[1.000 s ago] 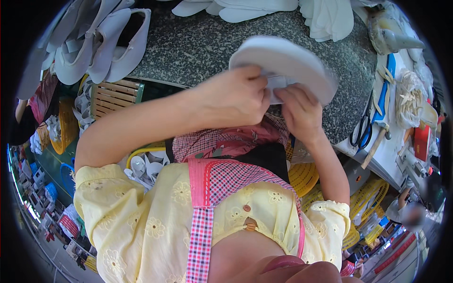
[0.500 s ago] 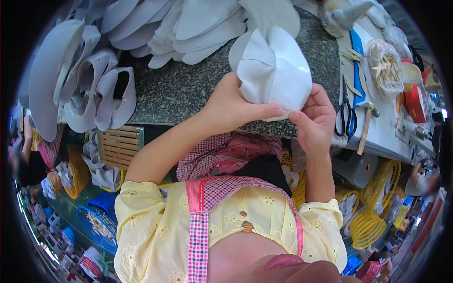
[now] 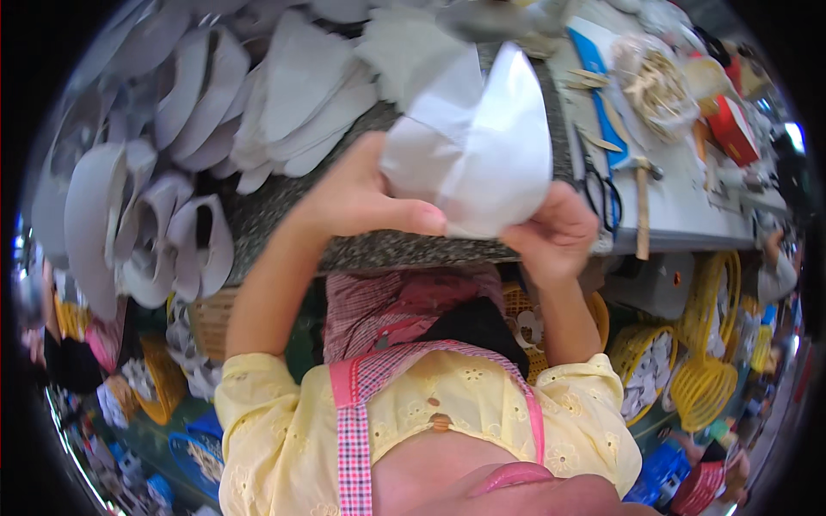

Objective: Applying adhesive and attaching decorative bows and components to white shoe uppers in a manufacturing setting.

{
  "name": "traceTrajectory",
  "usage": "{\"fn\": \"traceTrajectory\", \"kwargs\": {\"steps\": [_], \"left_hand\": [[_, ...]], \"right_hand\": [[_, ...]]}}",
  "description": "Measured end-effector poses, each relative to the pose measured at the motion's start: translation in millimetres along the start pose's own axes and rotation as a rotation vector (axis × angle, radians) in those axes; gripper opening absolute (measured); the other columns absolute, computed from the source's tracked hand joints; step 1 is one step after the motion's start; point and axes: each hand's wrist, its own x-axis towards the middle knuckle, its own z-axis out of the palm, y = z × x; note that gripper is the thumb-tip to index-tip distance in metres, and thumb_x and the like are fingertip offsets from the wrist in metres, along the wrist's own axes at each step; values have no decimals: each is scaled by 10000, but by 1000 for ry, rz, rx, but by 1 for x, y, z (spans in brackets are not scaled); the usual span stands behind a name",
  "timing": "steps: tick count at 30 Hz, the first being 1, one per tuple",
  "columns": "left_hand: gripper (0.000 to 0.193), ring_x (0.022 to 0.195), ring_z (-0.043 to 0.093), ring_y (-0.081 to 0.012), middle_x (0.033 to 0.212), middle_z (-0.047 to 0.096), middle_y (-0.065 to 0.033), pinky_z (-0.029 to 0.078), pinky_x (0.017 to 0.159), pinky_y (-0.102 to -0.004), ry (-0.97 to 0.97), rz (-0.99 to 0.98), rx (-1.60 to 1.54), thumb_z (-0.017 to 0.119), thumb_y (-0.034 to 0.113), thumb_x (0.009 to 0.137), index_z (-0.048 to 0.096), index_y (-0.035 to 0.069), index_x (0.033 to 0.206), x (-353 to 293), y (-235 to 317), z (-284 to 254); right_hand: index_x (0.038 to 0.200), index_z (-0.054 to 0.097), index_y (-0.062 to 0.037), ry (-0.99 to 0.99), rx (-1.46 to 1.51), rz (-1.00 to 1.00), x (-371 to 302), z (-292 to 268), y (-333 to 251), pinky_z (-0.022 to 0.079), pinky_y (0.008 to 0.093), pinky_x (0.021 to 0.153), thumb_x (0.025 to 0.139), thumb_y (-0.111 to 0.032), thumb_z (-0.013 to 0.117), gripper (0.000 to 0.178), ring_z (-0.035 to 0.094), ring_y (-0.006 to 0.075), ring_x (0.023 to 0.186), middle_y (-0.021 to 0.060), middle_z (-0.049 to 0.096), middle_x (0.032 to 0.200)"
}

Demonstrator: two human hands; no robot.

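Between my two hands is a white shoe upper [image 3: 499, 163], smooth and cup-shaped with a seam down its middle and two raised flaps. My left hand [image 3: 366, 193] grips its left edge, the thumb laid along the lower rim. At the lower right corner, my right hand [image 3: 555, 228] pinches the rim; some of its fingers are hidden behind the piece. The upper is held over the front of a speckled dark stone worktop [image 3: 344, 251]. Both hands are slightly blurred.
Flat white pieces [image 3: 301, 86] lie stacked at the back left, with curved white uppers [image 3: 185, 228] by the left edge. On the right are a hammer [image 3: 643, 206], scissors [image 3: 602, 193], a blue strip [image 3: 602, 103] and a bag of wooden sticks [image 3: 654, 86]. Yellow baskets [image 3: 705, 378] stand below.
The shoe upper and both hands have shifted left and slightly down in the picture. My left thumb has moved leftward, away from the right thumb. The whole view has turned a little.
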Motion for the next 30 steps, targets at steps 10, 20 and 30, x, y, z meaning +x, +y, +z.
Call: {"fn": "traceTrajectory", "kwargs": {"steps": [10, 20, 30], "left_hand": [[249, 711, 559, -91, 772, 635, -29, 439, 691, -239, -159, -444, 280, 690, 33, 616, 641, -13, 856, 28, -54, -63], [219, 829, 599, -234, 853, 638, -99, 447, 755, -327, -62, -324, 368, 638, 185, 728, 621, 62, 909, -10, -46, -60], [278, 874, 564, -312, 980, 571, -145, 456, 748, -362, -105, -83, 691, 632, 56, 667, 599, 53, 943, -41, -57, -62]], "right_hand": [[870, 621, -84, 124, -1577, -271, 35, -164, 18, 389, 346, 798, 691, -116, 641, 183, 510, 255, 898, 75, 588, 881], [800, 581, -14, 275, -792, 119, 44, -129, -29, 417, 201, 543, 712, 27, 602, 100, 536, 94, 610, 50, 619, 773], [841, 590, -22, -357, -1005, 39, 8, 11, 57, 481, 283, 563, 719, -24, 609, 123, 614, 234, 635, 116, 603, 728]]}}
